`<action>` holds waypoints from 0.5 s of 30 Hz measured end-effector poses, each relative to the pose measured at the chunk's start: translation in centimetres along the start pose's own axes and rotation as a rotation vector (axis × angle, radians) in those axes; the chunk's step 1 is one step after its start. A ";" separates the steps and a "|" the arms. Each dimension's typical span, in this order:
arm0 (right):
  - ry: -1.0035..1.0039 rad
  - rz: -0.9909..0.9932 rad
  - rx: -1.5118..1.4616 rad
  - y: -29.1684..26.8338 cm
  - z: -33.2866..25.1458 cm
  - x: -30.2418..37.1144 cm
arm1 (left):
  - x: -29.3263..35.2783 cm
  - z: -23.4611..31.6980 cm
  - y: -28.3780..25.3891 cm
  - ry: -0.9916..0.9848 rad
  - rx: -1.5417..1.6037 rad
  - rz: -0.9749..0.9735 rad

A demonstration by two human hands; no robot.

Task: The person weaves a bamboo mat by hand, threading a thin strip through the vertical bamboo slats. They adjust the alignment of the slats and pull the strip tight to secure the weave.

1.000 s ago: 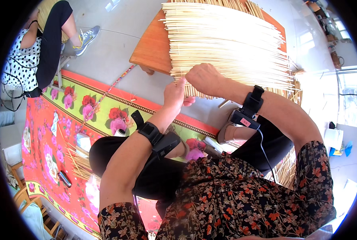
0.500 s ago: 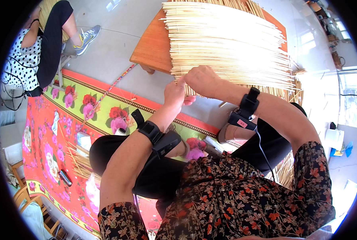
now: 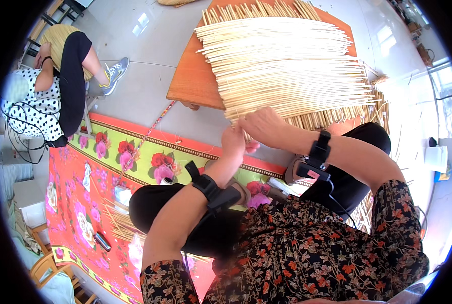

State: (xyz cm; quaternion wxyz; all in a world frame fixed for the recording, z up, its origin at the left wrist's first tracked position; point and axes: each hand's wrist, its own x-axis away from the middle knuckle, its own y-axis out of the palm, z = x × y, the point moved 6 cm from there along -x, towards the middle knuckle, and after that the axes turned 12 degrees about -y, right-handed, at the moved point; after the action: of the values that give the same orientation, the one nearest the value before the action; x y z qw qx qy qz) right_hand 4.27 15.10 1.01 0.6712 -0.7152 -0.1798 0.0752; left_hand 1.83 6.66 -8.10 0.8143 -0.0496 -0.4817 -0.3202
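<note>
A mat of pale straw stalks [image 3: 291,66], laid side by side, covers most of a low orange-brown wooden table [image 3: 198,76]. My left hand [image 3: 234,144] and my right hand [image 3: 264,124] meet at the mat's near left corner. Both hands have their fingers pinched together there, the right just above and beside the left. A thin thread seems to trail from the left hand; what the fingertips grip is too small to make out. Black straps with small devices sit on both wrists.
A red floral cloth [image 3: 74,202] spreads over the floor at left, with loose stalks [image 3: 122,223] and a dark cylindrical object [image 3: 103,241] on it. Another person [image 3: 43,96] sits at the upper left with a round straw piece [image 3: 59,43]. A white bucket [image 3: 436,158] stands at right.
The whole view has shifted, so the table, mat and hands appear lower. Both hands stay together at the mat's near left corner, still pinching.
</note>
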 end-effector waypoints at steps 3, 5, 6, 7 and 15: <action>-0.023 -0.005 -0.062 -0.5 -1.3 2.5 | 0.7 -2.4 1.2 0.002 0.039 0.059; -0.024 0.035 -0.096 -0.9 -1.5 3.8 | 1.1 -3.0 2.4 0.087 0.089 0.065; -0.002 0.014 -0.085 -0.4 -1.6 4.1 | 1.2 -3.4 2.9 0.109 0.086 0.072; 0.017 -0.002 -0.075 0.2 -1.6 4.3 | 1.4 -3.5 3.2 0.133 0.082 0.081; 0.123 0.006 -0.238 1.2 -1.0 4.3 | 1.7 -4.1 3.3 0.088 0.120 0.225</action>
State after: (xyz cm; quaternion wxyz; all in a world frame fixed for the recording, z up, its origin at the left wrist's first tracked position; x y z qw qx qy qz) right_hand 8.77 15.66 0.53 0.5914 -0.7934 -0.1438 0.0112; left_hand 7.38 6.82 -8.13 0.8669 -0.0402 -0.4551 -0.1993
